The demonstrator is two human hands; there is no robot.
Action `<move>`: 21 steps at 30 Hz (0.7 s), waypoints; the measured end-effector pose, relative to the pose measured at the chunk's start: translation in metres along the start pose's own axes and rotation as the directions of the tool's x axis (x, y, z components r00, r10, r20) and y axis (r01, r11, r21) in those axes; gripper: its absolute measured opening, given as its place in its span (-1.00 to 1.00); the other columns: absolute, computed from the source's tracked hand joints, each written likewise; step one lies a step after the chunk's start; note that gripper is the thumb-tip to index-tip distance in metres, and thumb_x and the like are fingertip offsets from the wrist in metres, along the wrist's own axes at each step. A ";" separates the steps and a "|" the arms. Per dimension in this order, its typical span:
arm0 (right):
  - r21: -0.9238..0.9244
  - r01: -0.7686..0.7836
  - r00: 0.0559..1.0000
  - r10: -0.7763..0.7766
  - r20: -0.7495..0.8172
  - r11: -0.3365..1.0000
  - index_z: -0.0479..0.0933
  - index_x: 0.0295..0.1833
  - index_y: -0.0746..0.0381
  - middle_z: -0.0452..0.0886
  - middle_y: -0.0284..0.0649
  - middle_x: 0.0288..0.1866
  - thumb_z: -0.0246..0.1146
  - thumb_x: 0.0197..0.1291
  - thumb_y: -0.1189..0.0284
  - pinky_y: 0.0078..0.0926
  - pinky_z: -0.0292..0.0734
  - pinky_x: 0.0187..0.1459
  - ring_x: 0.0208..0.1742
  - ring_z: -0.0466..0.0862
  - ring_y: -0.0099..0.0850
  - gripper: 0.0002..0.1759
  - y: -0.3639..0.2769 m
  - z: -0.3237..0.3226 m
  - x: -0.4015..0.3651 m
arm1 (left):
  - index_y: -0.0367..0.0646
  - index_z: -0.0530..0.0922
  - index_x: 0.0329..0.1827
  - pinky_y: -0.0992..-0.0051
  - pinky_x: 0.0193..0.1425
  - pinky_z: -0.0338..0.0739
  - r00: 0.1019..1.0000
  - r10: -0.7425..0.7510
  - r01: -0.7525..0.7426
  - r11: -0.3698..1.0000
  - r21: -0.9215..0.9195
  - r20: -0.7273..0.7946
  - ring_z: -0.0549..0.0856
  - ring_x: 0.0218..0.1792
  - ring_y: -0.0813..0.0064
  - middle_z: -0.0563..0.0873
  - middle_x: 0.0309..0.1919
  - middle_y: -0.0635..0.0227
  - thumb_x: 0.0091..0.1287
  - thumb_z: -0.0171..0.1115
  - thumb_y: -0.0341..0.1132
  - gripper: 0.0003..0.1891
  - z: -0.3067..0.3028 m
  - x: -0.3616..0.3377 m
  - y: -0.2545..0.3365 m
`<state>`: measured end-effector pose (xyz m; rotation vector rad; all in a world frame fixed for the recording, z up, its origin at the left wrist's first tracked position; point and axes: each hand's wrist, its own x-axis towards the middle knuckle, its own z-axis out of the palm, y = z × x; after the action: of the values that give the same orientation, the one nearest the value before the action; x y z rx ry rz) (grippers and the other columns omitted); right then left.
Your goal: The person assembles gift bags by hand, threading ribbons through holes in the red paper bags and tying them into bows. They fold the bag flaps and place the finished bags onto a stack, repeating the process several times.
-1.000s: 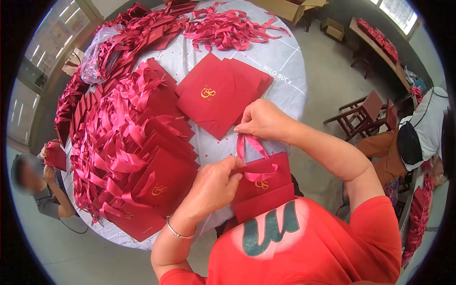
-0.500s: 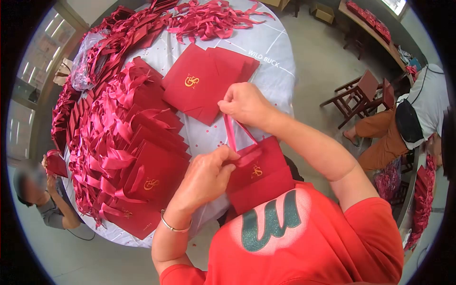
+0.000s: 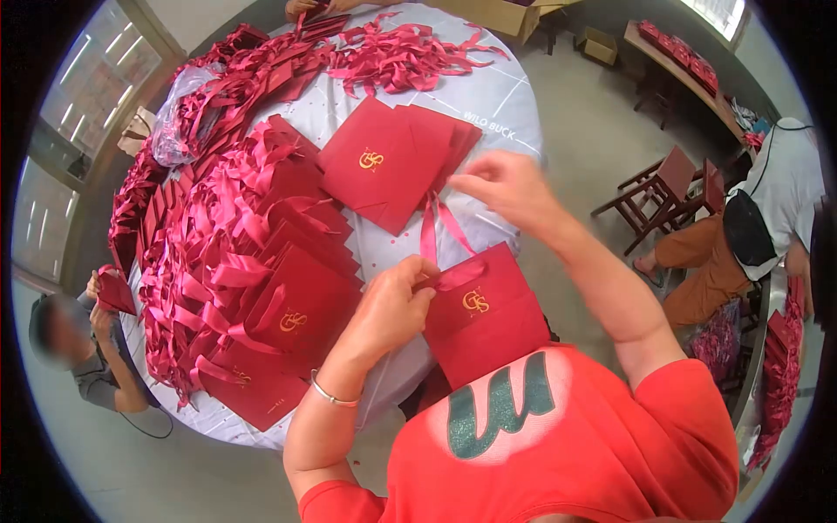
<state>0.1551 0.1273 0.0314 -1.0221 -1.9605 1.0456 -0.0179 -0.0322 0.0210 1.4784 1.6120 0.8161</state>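
Note:
A red paper gift bag [image 3: 485, 322] with a gold emblem leans against my shirt at the table's edge. My left hand [image 3: 397, 305] is closed at its top left corner, pinching the pink ribbon handle [image 3: 429, 234]. One length of ribbon rises above the bag in a loop. Just right of the ribbon's top, my right hand [image 3: 514, 192] is raised with thumb and fingers slightly apart, holding nothing I can see. Flat red bags [image 3: 384, 166] lie stacked beyond my hands. Left of my left hand stands a dense row of red bags with ribbon handles [image 3: 288, 309].
A pile of loose pink ribbons [image 3: 401, 57] lies at the far side of the round white-covered table [image 3: 510, 91]. At left a person [image 3: 100, 349] holds a red bag; another person's hands show at the far edge. Wooden chairs [image 3: 667, 187] and a seated person [image 3: 772, 200] are at right.
My right hand has let go of the ribbon and moved right and slightly down. My left hand still pinches at the bag's corner. Hands have appeared at the table's far edge.

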 end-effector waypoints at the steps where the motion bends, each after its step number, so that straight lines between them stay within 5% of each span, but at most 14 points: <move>1: -0.097 0.019 0.999 -0.024 -0.049 0.995 0.67 -0.21 0.32 0.65 -0.36 -0.40 0.39 0.19 0.34 -0.65 0.50 -0.31 -0.35 0.57 -0.70 -0.77 0.005 -0.014 -0.015 | -0.36 0.54 -0.06 0.30 -0.16 0.60 1.000 0.001 -0.001 1.000 -0.001 -0.008 0.76 -0.26 0.19 0.75 -0.26 -0.01 0.24 0.17 -0.53 -0.78 -0.003 0.000 0.003; 5: 0.110 -0.254 0.962 0.240 0.131 0.961 0.56 0.04 0.33 0.65 -0.35 -0.27 0.41 0.18 0.33 -0.57 0.55 -0.21 -0.26 0.61 -0.58 -0.61 0.044 -0.052 -0.101 | -0.41 0.49 0.00 0.41 -0.42 0.53 0.988 -0.141 0.148 0.979 -0.140 0.059 0.65 -0.54 0.46 0.73 -0.36 0.09 0.27 0.11 -0.54 -0.75 -0.010 0.002 0.009; 7: 0.372 -0.480 0.867 0.366 0.338 0.794 0.44 0.21 0.37 0.64 -0.27 -0.05 0.37 0.24 0.37 -0.54 0.57 -0.06 -0.09 0.63 -0.52 -0.50 0.048 -0.052 -0.149 | -0.42 0.48 0.01 0.46 -0.49 0.49 0.986 -0.151 0.162 0.962 -0.219 0.069 0.60 -0.60 0.56 0.71 -0.40 0.15 0.28 0.09 -0.55 -0.75 -0.009 0.003 0.007; 8: 0.569 -0.464 0.870 0.227 0.438 0.679 0.35 0.29 0.42 0.60 -0.18 0.12 0.34 0.27 0.40 -0.48 0.57 0.05 0.05 0.63 -0.45 -0.44 0.046 -0.044 -0.164 | -0.39 0.49 0.00 0.53 -0.53 0.43 0.985 -0.159 0.169 0.952 -0.255 0.059 0.56 -0.62 0.63 0.68 -0.43 0.25 0.30 0.10 -0.56 -0.78 -0.008 0.004 0.005; 10: 0.693 -0.483 0.874 0.337 0.348 0.535 0.41 0.25 0.45 0.63 -0.13 0.11 0.35 0.26 0.43 -0.43 0.59 0.05 0.02 0.66 -0.42 -0.47 0.035 -0.026 -0.184 | -0.35 0.49 -0.01 0.60 -0.58 0.36 0.984 -0.172 0.180 0.940 -0.291 0.052 0.53 -0.64 0.69 0.65 -0.46 0.36 0.32 0.10 -0.58 -0.80 -0.003 0.005 0.002; 13: 0.763 -0.414 0.890 0.397 0.224 0.496 0.48 0.20 0.44 0.66 -0.13 0.05 0.34 0.25 0.45 -0.45 0.59 0.05 -0.04 0.68 -0.44 -0.54 0.027 -0.022 -0.173 | -0.30 0.54 -0.03 0.62 -0.57 0.36 0.988 -0.136 0.152 0.933 -0.326 0.071 0.55 -0.63 0.71 0.62 -0.52 0.41 0.33 0.12 -0.56 -0.82 0.002 0.003 0.004; 16: 0.574 -0.325 0.938 0.335 0.092 0.752 0.61 0.04 0.41 0.71 -0.22 -0.11 0.34 0.20 0.51 -0.57 0.56 -0.04 -0.12 0.67 -0.51 -0.68 0.007 -0.049 -0.142 | -0.22 0.63 -0.08 0.65 -0.53 0.38 0.970 0.081 -0.124 0.975 -0.182 -0.227 0.60 -0.58 0.71 0.65 -0.50 0.41 0.30 0.20 -0.52 -0.83 0.005 -0.001 0.007; 19: 0.187 -0.018 0.993 0.040 -0.114 0.982 0.65 -0.05 0.41 0.73 -0.28 -0.17 0.33 0.19 0.49 -0.59 0.55 -0.18 -0.22 0.64 -0.62 -0.74 -0.049 -0.093 -0.089 | -0.32 0.58 -0.06 0.62 -0.46 0.46 0.966 0.008 -0.067 0.973 -0.220 -0.259 0.62 -0.55 0.66 0.70 -0.37 0.34 0.32 0.19 -0.51 -0.84 -0.003 -0.001 0.014; 21: 0.062 0.167 0.961 -0.148 -0.234 0.984 0.65 -0.06 0.38 0.73 -0.29 -0.21 0.33 0.19 0.51 -0.57 0.56 -0.19 -0.25 0.64 -0.62 -0.77 -0.076 -0.101 -0.059 | -0.33 0.57 -0.07 0.58 -0.50 0.48 0.979 -0.006 -0.066 0.937 -0.343 -0.204 0.66 -0.54 0.62 0.70 -0.41 0.31 0.30 0.22 -0.45 -0.81 -0.003 0.004 0.002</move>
<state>0.2419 0.0829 0.1307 -0.8843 -1.7666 0.8713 -0.0198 -0.0283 0.0233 1.1988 1.4942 1.2347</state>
